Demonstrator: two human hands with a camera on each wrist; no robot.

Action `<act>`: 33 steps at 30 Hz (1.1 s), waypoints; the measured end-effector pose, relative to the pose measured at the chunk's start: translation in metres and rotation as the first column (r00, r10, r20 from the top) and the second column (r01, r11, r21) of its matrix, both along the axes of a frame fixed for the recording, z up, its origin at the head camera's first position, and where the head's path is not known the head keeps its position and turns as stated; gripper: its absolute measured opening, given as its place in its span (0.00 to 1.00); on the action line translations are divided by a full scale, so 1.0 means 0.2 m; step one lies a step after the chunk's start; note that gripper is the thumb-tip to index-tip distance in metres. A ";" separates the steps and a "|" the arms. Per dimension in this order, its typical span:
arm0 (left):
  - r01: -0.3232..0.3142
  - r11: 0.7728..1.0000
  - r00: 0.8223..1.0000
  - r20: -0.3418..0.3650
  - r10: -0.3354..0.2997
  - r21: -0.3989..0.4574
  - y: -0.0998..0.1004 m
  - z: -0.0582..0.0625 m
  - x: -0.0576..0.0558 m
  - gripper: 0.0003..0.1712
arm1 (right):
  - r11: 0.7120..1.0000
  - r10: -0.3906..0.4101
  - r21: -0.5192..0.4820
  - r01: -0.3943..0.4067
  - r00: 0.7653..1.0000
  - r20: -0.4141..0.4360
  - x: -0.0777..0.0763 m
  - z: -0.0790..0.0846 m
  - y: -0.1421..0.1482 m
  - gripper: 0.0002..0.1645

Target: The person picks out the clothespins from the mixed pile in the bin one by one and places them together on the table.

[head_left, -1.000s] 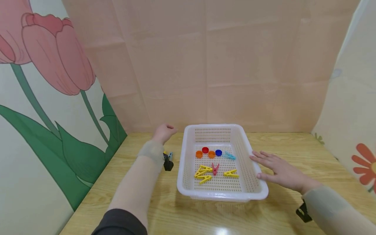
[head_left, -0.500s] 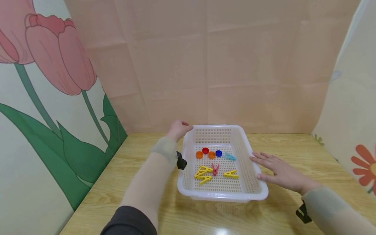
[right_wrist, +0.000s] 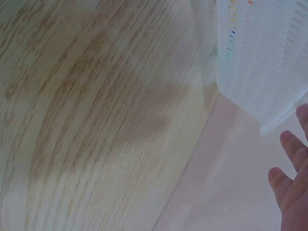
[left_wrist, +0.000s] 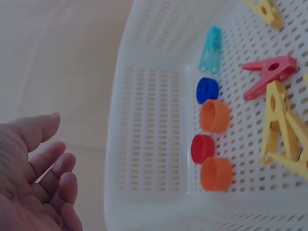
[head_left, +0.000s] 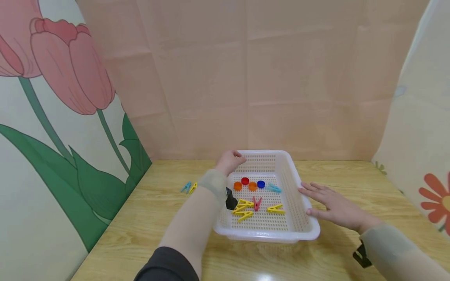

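A white perforated plastic basket (head_left: 267,235) stands on the wooden table. My left hand (head_left: 229,162) hovers over its far left corner. In the left wrist view its fingers (left_wrist: 66,185) are loosely curled and hold nothing. My right hand (head_left: 334,205) is spread flat, fingertips at the basket's right rim. Inside lie a red bottle cap (head_left: 245,181), a blue bottle cap (head_left: 261,184) and two orange bottle caps (head_left: 252,186). With them are a light blue clothespin (head_left: 274,188), a red clothespin (head_left: 257,203) and several yellow clothespins (head_left: 275,209).
Left of the basket, another light blue clothespin (head_left: 186,187) and a yellow clothespin (head_left: 193,188) lie on the table (head_left: 151,222). Brown paper (head_left: 267,86) covers the wall behind. A wall with painted tulips (head_left: 81,70) borders the left side.
My left hand has moved right, from beside the basket to over its far left corner, uncovering the two clothespins on the table. The right hand has stayed at the rim.
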State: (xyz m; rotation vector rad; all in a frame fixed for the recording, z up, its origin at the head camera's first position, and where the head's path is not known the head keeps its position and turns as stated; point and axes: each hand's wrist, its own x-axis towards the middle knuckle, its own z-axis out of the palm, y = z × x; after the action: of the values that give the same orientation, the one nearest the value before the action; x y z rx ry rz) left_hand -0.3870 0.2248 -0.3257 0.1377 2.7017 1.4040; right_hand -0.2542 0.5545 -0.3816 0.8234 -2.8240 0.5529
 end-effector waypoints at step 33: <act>0.275 0.920 0.961 0.069 -0.267 -0.278 0.35 -0.27 0.07 0.13 | 1.000 -0.004 -0.015 0.004 1.000 0.015 0.00 -0.01 0.01 0.38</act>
State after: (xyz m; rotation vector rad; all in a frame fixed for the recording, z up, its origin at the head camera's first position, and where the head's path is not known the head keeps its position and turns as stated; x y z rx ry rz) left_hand -0.3730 0.2950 -0.3795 0.4449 2.6943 0.9232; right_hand -0.2550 0.5557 -0.3837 0.8145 -2.8310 0.5813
